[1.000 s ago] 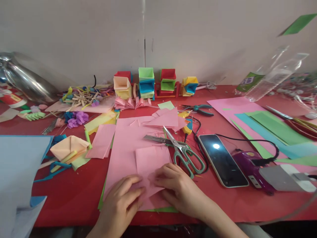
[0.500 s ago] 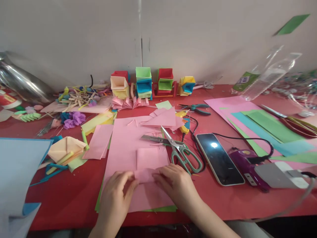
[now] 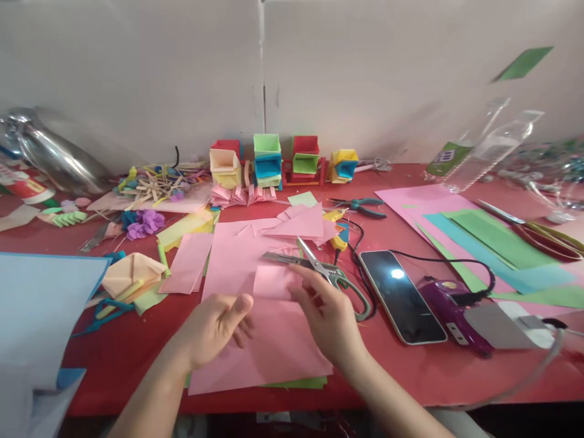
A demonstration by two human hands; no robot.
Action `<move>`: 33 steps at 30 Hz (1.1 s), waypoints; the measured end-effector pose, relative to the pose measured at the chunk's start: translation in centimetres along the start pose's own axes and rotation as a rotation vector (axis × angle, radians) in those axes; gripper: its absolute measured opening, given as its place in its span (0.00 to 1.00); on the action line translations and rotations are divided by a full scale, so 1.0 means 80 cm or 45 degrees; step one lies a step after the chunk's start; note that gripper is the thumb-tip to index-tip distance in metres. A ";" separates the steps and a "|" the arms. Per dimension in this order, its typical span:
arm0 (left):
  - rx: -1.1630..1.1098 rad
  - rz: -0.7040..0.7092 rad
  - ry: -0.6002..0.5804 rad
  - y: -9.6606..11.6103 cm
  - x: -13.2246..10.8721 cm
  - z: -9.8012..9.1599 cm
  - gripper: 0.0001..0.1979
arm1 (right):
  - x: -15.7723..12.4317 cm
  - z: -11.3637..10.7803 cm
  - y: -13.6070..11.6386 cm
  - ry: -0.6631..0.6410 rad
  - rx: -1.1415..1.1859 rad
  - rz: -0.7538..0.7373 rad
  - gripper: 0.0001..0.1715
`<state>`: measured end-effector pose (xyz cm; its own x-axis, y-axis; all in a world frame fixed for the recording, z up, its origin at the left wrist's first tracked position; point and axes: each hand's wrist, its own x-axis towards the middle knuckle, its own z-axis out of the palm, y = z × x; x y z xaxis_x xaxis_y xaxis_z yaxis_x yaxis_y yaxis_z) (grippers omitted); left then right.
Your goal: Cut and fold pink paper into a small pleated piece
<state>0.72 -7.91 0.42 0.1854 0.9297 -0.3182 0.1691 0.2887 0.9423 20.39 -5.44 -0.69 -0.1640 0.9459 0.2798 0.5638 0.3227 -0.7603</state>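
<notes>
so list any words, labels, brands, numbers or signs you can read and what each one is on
No text can be read with certainty.
Clear plastic bottle with a green label: pale marks, too blurred to read.
Red-and-white container at far left: any print is too blurred to read.
Purple plastic device with a gold badge: badge too small to read.
Black-screened phone with a pale edge: no legible text.

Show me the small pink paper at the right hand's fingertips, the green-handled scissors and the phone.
Small pink paper (image 3: 272,283): head view, middle of its upper face.
Green-handled scissors (image 3: 321,267): head view, the blades near the pivot.
Phone (image 3: 402,299): head view, middle of the dark screen.
</notes>
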 end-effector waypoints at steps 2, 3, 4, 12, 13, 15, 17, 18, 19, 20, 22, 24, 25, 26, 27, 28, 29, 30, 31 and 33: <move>-0.193 0.010 -0.276 0.016 0.017 -0.003 0.34 | 0.018 -0.006 -0.009 0.098 0.062 -0.073 0.17; -0.360 0.044 -0.350 0.023 0.027 -0.004 0.37 | 0.027 -0.008 -0.012 0.125 0.077 -0.144 0.19; -0.544 0.068 -0.420 0.028 0.038 -0.004 0.39 | 0.035 -0.010 -0.013 0.134 0.078 -0.232 0.20; -0.870 0.212 -0.080 0.017 0.093 0.013 0.13 | 0.069 -0.009 0.012 -0.151 0.018 -0.653 0.21; -0.904 0.213 -0.074 0.013 0.093 0.017 0.14 | 0.070 -0.008 0.014 -0.180 0.007 -0.673 0.17; -1.003 0.200 -0.119 0.007 0.091 0.024 0.16 | 0.069 -0.007 0.016 -0.195 0.006 -0.678 0.08; -1.086 0.181 -0.189 0.007 0.086 0.027 0.18 | 0.067 -0.006 0.015 -0.159 0.037 -0.634 0.02; -1.110 0.178 -0.224 0.008 0.084 0.027 0.19 | 0.066 -0.006 0.014 -0.121 0.054 -0.594 0.01; -1.121 0.182 -0.262 0.009 0.082 0.027 0.20 | 0.065 -0.005 0.013 -0.079 0.066 -0.548 0.01; -1.123 0.197 -0.306 0.010 0.080 0.027 0.21 | 0.064 -0.005 0.012 -0.043 0.070 -0.505 0.02; -1.100 0.258 -0.399 0.011 0.078 0.026 0.25 | 0.062 -0.004 0.010 0.001 0.057 -0.445 0.04; -1.015 0.344 -0.468 0.009 0.077 0.026 0.29 | 0.060 -0.004 0.010 0.019 0.025 -0.408 0.08; -0.949 0.380 -0.486 0.008 0.077 0.026 0.28 | 0.060 -0.003 0.009 0.023 0.009 -0.392 0.10; -0.879 0.405 -0.490 0.007 0.078 0.027 0.26 | 0.059 -0.003 0.009 0.025 -0.005 -0.373 0.12; -0.818 0.418 -0.484 0.005 0.078 0.028 0.22 | 0.059 -0.002 0.009 0.030 -0.015 -0.346 0.14; -0.773 0.418 -0.472 0.004 0.078 0.029 0.18 | 0.059 -0.002 0.009 0.036 -0.016 -0.314 0.15; -0.752 0.411 -0.459 0.003 0.079 0.031 0.15 | 0.058 -0.001 0.009 0.038 -0.006 -0.281 0.17; -0.755 0.404 -0.448 0.002 0.079 0.032 0.13 | 0.058 0.000 0.008 0.037 0.015 -0.245 0.17; -0.775 0.404 -0.438 0.002 0.080 0.033 0.13 | 0.057 0.001 0.008 0.035 0.046 -0.213 0.17; -0.832 0.409 -0.416 0.002 0.081 0.035 0.12 | 0.056 0.002 0.007 0.022 0.129 -0.164 0.15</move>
<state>4.66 -2.48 -1.78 0.4204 0.9053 0.0600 -0.5233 0.1879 0.8311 19.85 -1.01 0.01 -0.2154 0.8959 0.3885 0.4542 0.4441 -0.7723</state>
